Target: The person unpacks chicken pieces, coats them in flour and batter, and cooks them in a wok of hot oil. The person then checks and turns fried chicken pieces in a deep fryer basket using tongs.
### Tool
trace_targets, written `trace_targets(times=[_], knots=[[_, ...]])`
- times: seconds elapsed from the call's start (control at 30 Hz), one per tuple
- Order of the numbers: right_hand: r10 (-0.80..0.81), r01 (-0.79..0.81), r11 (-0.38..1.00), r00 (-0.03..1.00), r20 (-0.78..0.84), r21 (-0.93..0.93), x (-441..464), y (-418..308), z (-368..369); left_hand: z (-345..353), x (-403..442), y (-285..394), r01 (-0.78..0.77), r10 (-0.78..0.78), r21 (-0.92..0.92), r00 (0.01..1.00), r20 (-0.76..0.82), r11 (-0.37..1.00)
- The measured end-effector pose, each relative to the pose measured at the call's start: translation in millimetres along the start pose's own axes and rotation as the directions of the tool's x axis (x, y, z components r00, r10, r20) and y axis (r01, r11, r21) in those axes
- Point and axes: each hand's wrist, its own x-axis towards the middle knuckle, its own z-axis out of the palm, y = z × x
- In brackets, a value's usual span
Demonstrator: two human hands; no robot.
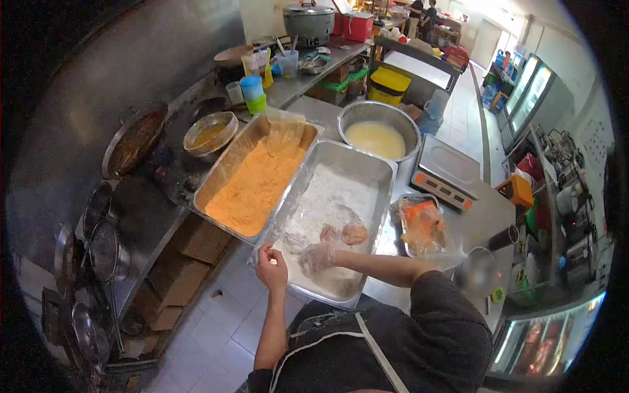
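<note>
A deep metal tray (385, 216) of white flour (327, 196) lies in front of me. My left hand (270, 267) is closed with curled fingers at the tray's near left rim. Reaching into the flour, my right hand (318, 257) wears a clear plastic glove. Its fingers are partly buried and blurred, so I cannot make out what they hold. Beside it in the flour are floured pieces of what looks like raw meat (354, 234). To the left, a second metal tray (208, 175) contains orange crumbs (262, 183), with a clear plastic bag at its far end.
Behind the trays stands a metal bowl (342, 121) of pale yellow liquid. On the right are a digital scale (449, 164), a plastic-wrapped tray (421, 226) of orange-red food and a small round bowl (479, 267). A wok (134, 141) and cups (252, 88) line the left. Two people stand far back.
</note>
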Motion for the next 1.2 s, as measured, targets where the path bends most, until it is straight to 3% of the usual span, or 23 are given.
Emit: trace_targets(times=[0.13, 0.2, 0.27, 0.33, 0.4, 0.47, 0.6, 0.63, 0.67, 0.7, 0.73, 0.8, 0.87, 0.9, 0.93, 1.03, 1.1, 1.13, 1.17, 1.2], knots=[[-0.051, 0.042, 0.997, 0.986, -0.162, -0.06, 22, 26, 31, 3, -2, -19, -0.091, 0.091, 0.009, 0.996, 0.0, 0.996], [0.209, -0.22, 0.975, 0.873, -0.442, 0.027, 18, 4, 3, 4, -1, -21, -0.092, 0.092, -0.012, 0.996, -0.004, 0.996], [0.196, -0.184, 0.98, 0.9, -0.39, 0.07, 41, 5, -1, 3, -2, -22, -0.085, 0.085, -0.009, 0.996, 0.001, 0.996], [0.355, -0.301, 0.928, 0.893, -0.276, 0.22, 51, -6, -10, 5, 0, -16, -0.082, 0.082, -0.009, 0.997, 0.005, 0.997], [0.277, -0.227, 0.958, 0.895, -0.35, 0.177, 63, -16, -2, 1, -2, -10, -0.035, 0.035, -0.048, 0.999, 0.014, 0.998], [0.199, -0.221, 0.975, 0.925, -0.323, -0.032, 82, -16, 18, -5, 1, -6, -0.039, 0.04, -0.03, 0.999, 0.015, 0.999], [0.231, -0.229, 0.972, 0.901, -0.368, 0.05, 58, -10, 6, -3, -1, -4, -0.078, 0.08, -0.055, 0.996, 0.025, 0.995], [0.154, -0.152, 0.988, 0.903, -0.4, 0.036, 74, 14, 21, 1, -2, -10, -0.023, 0.025, -0.093, 0.999, 0.025, 0.995], [0.07, -0.065, 0.998, 0.907, -0.416, 0.025, 81, 27, 35, 4, -1, -16, -0.063, 0.064, -0.07, 0.998, 0.004, 0.996], [0.368, -0.275, 0.928, 0.771, -0.52, 0.251, 47, 7, 11, 6, -2, -19, -0.086, 0.086, -0.034, 0.996, -0.016, 0.996], [0.419, -0.343, 0.88, 0.886, -0.198, 0.329, 18, 0, -32, 3, -2, -12, -0.075, 0.074, -0.041, 0.997, -0.016, 0.996], [0.589, -0.348, 0.791, 0.658, -0.469, 0.504, 61, 81, 16, 1, -3, -7, -0.038, 0.038, -0.001, 0.999, -0.019, 0.999], [0.409, 0.074, 0.783, 0.688, -0.6, 0.618, 44, 144, -2, 1, -1, -4, -0.003, 0.003, 0.013, 1.0, 0.0, 1.0], [0.428, -0.166, 0.881, 0.68, -0.595, 0.444, 18, 150, -31, -3, -2, 2, 0.007, -0.007, 0.002, 1.0, 0.03, 1.0], [0.439, -0.388, 0.895, 0.669, -0.6, 0.222, -10, 157, -67, -1, 2, 5, 0.007, -0.007, -0.013, 0.998, 0.055, 1.0], [0.338, -0.174, 0.941, 0.442, -0.831, 0.291, -36, 270, -93, 8, 2, -12, 0.002, 0.003, -0.059, 0.997, 0.079, 0.998], [0.382, 0.022, 0.908, 0.37, -0.847, 0.419, -55, 314, -125, 12, 2, -13, 0.015, -0.009, -0.072, 0.997, 0.082, 0.997], [0.402, 0.242, 0.829, 0.37, -0.838, 0.505, -56, 345, -130, 13, 1, -15, 0.033, -0.025, -0.097, 0.996, 0.082, 0.995], [0.426, -0.142, 0.901, 0.47, -0.774, 0.409, -68, 351, -152, 17, 2, -15, 0.049, -0.04, -0.123, 0.996, 0.078, 0.991], [0.424, -0.133, 0.901, 0.477, -0.77, 0.414, -67, 399, -145, 20, 3, -12, 0.053, -0.045, -0.11, 0.996, 0.074, 0.992]])
